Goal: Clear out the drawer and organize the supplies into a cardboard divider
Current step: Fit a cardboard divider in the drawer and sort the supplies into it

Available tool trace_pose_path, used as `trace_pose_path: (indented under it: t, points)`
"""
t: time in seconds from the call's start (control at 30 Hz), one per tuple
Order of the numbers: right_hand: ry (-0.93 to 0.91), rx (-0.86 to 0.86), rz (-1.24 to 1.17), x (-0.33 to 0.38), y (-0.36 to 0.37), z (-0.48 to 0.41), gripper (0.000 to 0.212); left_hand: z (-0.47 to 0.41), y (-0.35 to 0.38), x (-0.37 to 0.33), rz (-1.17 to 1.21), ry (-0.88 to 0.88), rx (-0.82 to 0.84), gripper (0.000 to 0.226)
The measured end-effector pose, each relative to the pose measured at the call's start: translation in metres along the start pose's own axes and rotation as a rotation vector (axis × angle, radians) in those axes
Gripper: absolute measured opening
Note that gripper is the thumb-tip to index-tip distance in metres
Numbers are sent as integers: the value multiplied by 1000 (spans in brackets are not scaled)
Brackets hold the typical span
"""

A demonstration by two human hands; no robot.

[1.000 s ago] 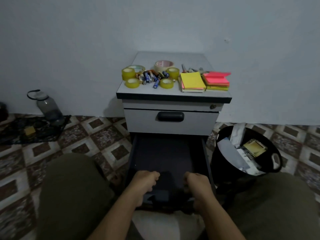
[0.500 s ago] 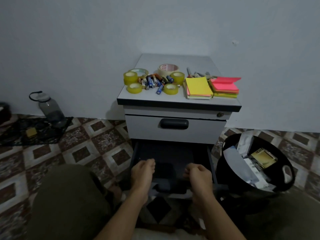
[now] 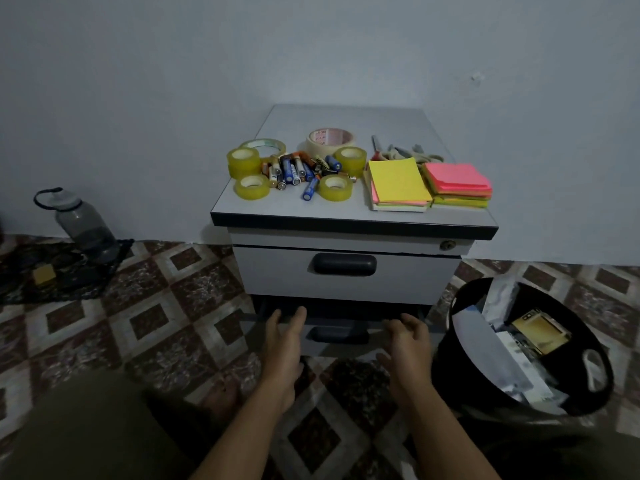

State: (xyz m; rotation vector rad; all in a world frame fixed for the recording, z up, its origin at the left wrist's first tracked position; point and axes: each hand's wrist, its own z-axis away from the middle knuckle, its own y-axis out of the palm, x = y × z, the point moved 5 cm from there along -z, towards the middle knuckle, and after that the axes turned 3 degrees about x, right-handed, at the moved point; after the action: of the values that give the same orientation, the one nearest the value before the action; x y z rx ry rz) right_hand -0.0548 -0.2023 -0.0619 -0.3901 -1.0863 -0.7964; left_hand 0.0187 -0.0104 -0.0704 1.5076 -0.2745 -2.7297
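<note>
Now the left hand and the right hand are both lying open, fingers loose, against the top front edge of the low grey drawer with a dark handle.

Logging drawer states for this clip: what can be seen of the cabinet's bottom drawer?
The bottom drawer is nearly shut, jutting slightly beyond the upper drawer. Its grey front, seemingly painted metal or laminate, has a dark recessed handle at centre. Only a dark strip of its inside shows; contents cannot be told. The left hand and right hand lie at its top front edge, fingers loosely extended, seemingly touching it.
</note>
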Motion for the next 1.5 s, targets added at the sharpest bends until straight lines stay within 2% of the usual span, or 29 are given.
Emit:
trace_pose_path:
  t: [0.07,0.17,0.33,0.5,0.63,0.8,1.07,1.23,1.5]
  points:
    - [23,54,-84,2,7,-1,41,-4,10,-3,85,-13,66,81]
    - [35,127,-130,5,18,-3,57,-11,22,-15,147,25,118,79]
    - [8,176,-125,12,34,-11,63,-24,31,-30,147,65,160,75]
    - [-28,179,-158,20,43,-12,58,-30,30,-26,153,92,151,69]
    - [-24,180,-188,24,47,-12,41,-36,27,-27,185,68,133,57]
    - [-93,146,-172,34,50,-7,15,-32,21,-29,31,150,139,73]
    - [-190,270,-322,59,68,4,35,-30,11,-23,-171,204,159,85]
    - [-156,344,-392,61,74,9,43,-30,13,-25,-142,202,186,84]
    - [-155,354,-396,64,74,11,49,-32,11,-28,-131,200,195,83]
